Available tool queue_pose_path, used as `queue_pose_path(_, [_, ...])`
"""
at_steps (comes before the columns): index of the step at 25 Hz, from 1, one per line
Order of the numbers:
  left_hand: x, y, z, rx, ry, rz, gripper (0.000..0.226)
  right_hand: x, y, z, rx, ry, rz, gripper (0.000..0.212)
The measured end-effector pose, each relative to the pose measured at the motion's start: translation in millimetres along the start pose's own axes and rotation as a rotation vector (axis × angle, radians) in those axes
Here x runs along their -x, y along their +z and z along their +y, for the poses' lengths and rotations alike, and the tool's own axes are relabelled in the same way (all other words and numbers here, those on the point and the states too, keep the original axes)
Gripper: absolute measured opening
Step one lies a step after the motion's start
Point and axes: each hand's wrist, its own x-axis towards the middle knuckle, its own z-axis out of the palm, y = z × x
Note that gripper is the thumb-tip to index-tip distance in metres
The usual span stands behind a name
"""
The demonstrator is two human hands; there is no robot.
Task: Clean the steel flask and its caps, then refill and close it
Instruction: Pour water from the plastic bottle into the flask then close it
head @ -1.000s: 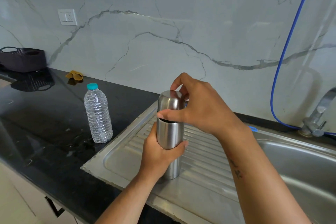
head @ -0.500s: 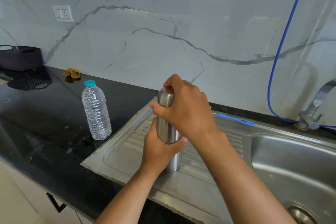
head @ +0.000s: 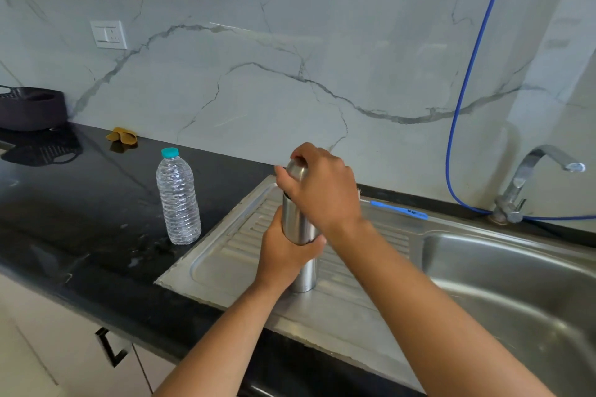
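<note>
Standing upright on the ribbed drainboard [head: 245, 255] of the steel sink is our steel flask [head: 298, 226], right between both hands. We've got the left hand [head: 283, 255] wrapped around the flask's middle from the near side, thumb curled across the front, so the lower part of the body pokes out below it and touches the drainboard. The right hand [head: 322, 187] comes in from the right and sits over the top, fingers curled down around the outer cap [head: 296, 168]; only a sliver of the rounded steel top shows on the left, between thumb and forefinger. We can see a thin dark gap just below the cap, but can't tell how far it's screwed on.

Moving outward: a clear plastic water bottle [head: 178, 200] with a teal lid stands on the black tabletop [head: 64, 219] just left of the drainboard, well apart from the flask. A blue brush [head: 400, 209] lies along the sink's back edge behind the right wrist. The sink basin [head: 516, 293] is off to the right, with the tap [head: 529, 177] behind it and a blue hose [head: 464, 84] looping up the marble wall. Far left there's a dark basket [head: 32, 108] and a yellowish cloth [head: 122, 135] near the wall.
</note>
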Motion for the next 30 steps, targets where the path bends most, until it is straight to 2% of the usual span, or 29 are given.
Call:
queue_pose_path(2, [-0.5,-3.6,2.5,-0.007,-0.003,-0.042,0.057,-1.6,-2.7,-9.8,0.227,-0.005,-0.024,0.043])
queue_pose_path(3, [-0.9,-7.1,3.9,-0.013,-0.010,-0.069,0.058,-7.3,-9.7,-12.3,0.293,-0.076,-0.112,0.046])
queue_pose_path(6, [-3.4,-12.8,3.5,-0.051,-0.043,-0.118,0.061,-35.2,-43.2,-8.4,0.311,-0.374,-0.564,0.048])
queue_pose_path(7, [-2.8,-12.5,4.3,-0.064,-0.047,-0.114,0.061,-43.8,-52.5,-7.3,0.315,-0.451,-0.661,0.047])
queue_pose_path(9, [-1.0,-10.1,4.6,-0.080,-0.042,-0.084,0.057,-47.2,-55.4,-8.0,0.414,-0.510,-0.665,0.049])
queue_pose_path(10, [0.3,-8.2,4.7,-0.082,-0.036,-0.063,0.056,-42.2,-51.0,-12.4,0.494,-0.467,-0.604,0.050])
queue_pose_path(12, [1.8,-5.7,4.5,-0.080,-0.031,-0.021,0.053,-31.4,-35.8,-27.4,0.655,-0.263,-0.484,0.047])
queue_pose_path(13, [2.2,-5.0,4.2,-0.076,-0.038,-0.007,0.052,-30.1,-31.6,-37.1,0.701,-0.154,-0.482,0.043])
queue_pose_path(15, [3.1,-5.3,3.7,-0.077,-0.044,-0.011,0.052,-40.9,-38.2,-51.2,0.628,0.003,-0.661,0.041])
queue_pose_path(17, [3.7,-5.9,3.8,-0.085,-0.042,-0.030,0.052,-56.4,-59.8,-57.8,0.398,0.169,-0.972,0.039])
queue_pose_path(18, [3.5,-6.6,4.2,-0.090,-0.042,-0.032,0.052,-61.3,-69.7,-57.4,0.336,0.189,-1.076,0.038])
queue_pose_path(19, [3.3,-7.1,4.5,-0.093,-0.043,-0.033,0.052,-62.9,-74.7,-53.3,0.320,0.157,-1.110,0.037])
queue_pose_path(21, [3.5,-6.9,4.2,-0.094,-0.042,-0.033,0.052,-57.1,-75.3,-45.0,0.382,0.068,-1.022,0.040])
queue_pose_path(24, [4.0,-6.8,5.5,-0.103,-0.041,-0.038,0.053,-44.5,-59.8,-44.4,0.526,0.063,-0.810,0.063])
queue_pose_path(25, [3.9,-6.9,5.4,-0.104,-0.040,-0.040,0.054,-46.8,-56.5,-46.4,0.554,0.098,-0.814,0.067])
queue_pose_path(27, [4.9,-7.0,5.2,-0.104,-0.047,-0.040,0.056,-52.9,-59.7,-53.4,0.522,0.205,-0.956,0.062])
queue_pose_path(29, [4.3,-7.2,4.5,-0.107,-0.052,-0.036,0.055,-59.7,-68.4,-53.8,0.478,0.155,-1.038,0.053])
queue_pose_path(30, [4.1,-7.6,3.9,-0.107,-0.052,-0.033,0.054,-60.0,-70.8,-51.9,0.475,0.091,-1.010,0.048])
